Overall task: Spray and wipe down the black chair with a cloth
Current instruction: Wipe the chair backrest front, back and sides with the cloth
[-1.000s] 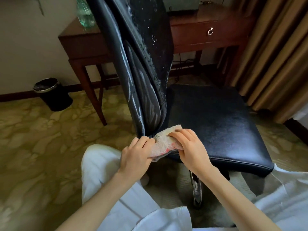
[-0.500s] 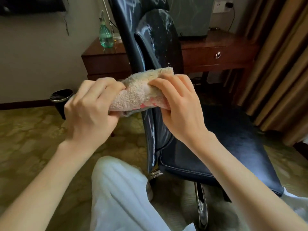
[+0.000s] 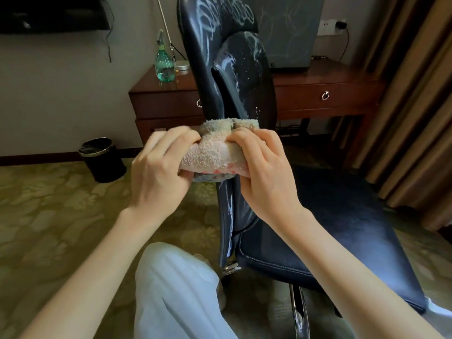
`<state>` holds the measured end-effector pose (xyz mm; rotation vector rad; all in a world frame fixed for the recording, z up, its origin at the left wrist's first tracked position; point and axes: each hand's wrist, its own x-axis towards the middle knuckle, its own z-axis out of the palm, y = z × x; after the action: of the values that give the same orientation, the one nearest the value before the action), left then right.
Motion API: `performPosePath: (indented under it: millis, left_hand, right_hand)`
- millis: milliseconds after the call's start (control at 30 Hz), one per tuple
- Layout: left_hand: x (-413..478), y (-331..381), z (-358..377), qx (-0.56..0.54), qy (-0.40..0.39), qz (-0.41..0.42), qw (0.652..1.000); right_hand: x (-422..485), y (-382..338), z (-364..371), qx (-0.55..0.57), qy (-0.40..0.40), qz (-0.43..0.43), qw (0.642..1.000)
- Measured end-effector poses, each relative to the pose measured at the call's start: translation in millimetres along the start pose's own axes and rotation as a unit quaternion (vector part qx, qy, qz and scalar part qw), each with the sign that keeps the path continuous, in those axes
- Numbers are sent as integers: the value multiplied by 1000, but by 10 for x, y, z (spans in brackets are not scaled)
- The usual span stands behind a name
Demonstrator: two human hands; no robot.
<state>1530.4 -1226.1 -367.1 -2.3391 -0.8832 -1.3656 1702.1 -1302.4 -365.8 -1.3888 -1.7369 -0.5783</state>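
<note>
Fingers (image 3: 176,137) of left hand (image 3: 159,174) and right hand (image 3: 265,177) curled round bunched cloth (image 3: 215,152), gripping it from both ends at frame centre, in front of black chair (image 3: 342,216) backrest streaked wet. Contact with backrest unclear. Green spray bottle (image 3: 164,66) on worktop (image 3: 342,72), upper left. Black bin (image 3: 102,160) on carpet, left.

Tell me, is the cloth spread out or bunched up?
Bunched up. The cloth is gathered into a thick wad, gripped at its ends by the left hand and the right hand.
</note>
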Motion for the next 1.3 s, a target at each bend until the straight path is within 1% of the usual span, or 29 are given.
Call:
performPosePath:
  millis: [133,367,667,767,900,967,1033,1133,1300]
  left_hand:
    - [-229,-35,200,-58,-32,-11,998]
    - [-602,-51,446,-102,-83,-23,991]
    - [-962,13,568,-94,-128,-4,987]
    - [-881,-8,518,-85,-109,6,990]
    - [-470,-41,340,-81,-46,27,995]
    - [-185,-42,220,-68,-6,27,997]
    - [32,-49,124,-59,26,26,998]
    - [70,-53,113,-66,17,30,997]
    - [-431,-24,356,-114,-59,-3,992]
  right_hand:
    - [-209,53,125,-22,-14,8,1000]
    - [-607,94,361,-29,-21,14,999]
    - [-1105,124,584,-71,-96,29,992]
    - [-1001,100,540,-62,-46,23,997]
    - [-554,45,314,-2,27,13,1000]
    - [-257,51,167,15,40,10,999]
    - [-17,86,59,20,28,2,999]
    - [31,145,30,16,-4,-8,1000]
    - [-471,254,209,15,-49,10,999]
